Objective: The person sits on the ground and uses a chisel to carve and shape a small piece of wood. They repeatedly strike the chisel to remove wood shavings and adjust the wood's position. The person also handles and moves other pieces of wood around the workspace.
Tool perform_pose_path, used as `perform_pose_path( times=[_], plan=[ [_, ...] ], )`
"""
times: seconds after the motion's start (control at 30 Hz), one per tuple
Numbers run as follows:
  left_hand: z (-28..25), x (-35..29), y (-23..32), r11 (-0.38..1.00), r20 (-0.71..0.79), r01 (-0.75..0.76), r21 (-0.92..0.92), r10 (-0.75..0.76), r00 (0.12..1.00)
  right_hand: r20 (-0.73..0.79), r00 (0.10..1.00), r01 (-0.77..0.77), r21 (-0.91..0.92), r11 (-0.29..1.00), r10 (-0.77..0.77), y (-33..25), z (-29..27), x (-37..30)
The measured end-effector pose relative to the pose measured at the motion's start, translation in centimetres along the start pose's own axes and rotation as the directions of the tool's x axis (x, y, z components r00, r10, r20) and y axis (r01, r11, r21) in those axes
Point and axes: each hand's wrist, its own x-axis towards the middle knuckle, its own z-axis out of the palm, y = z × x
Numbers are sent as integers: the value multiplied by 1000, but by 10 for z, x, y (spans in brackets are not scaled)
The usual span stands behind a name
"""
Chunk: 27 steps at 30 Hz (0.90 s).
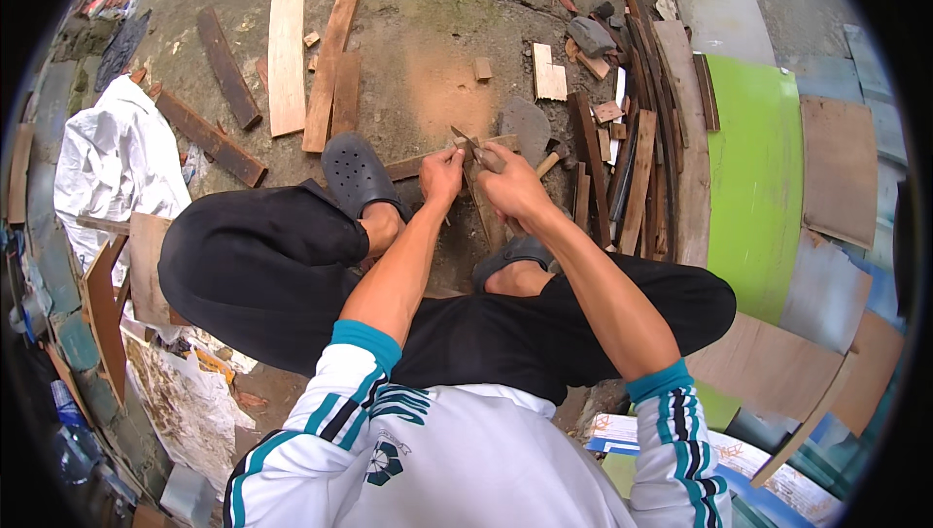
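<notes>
My right hand [512, 184] is closed round a dark metal tool [465, 136], whose narrow, pointed end reaches up and left past my fingers; it looks like a knife or pincers, but I cannot tell which. Close beside it, my left hand [442, 175] is shut in a pinch, and what its fingertips hold is too small to name. A narrow wooden strip [403, 168] runs crosswise behind both hands. Under my right hand stands a piece of wood [483, 212], partly hidden. A round wooden handle [547, 165] sticks out just right of that hand.
Dark clogs [362, 170] on my feet flank the work spot. Sawdust [442, 91] covers the ground ahead, with a small wood block [482, 68]. Boards [332, 67] lie ahead left. Stacked wood strips [637, 178] and a green panel [753, 178] are right; a white sack [117, 159] lies left.
</notes>
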Motion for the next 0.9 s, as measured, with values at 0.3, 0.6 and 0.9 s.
perform_pose_path(
  times=[0.3,0.6,0.9],
  plan=[
    [9,13,-18,997,-75,-54,-54,50,996,52,997,-52,25,998,50,-20,-18,-6],
    [-39,-10,78,822,-166,-401,-404,366,916,137,981,112,163,980,-135,4,-19,1],
    [4,-80,35,885,-309,-314,-345,209,928,26,933,321,388,864,-359,48,-8,7]
  ],
)
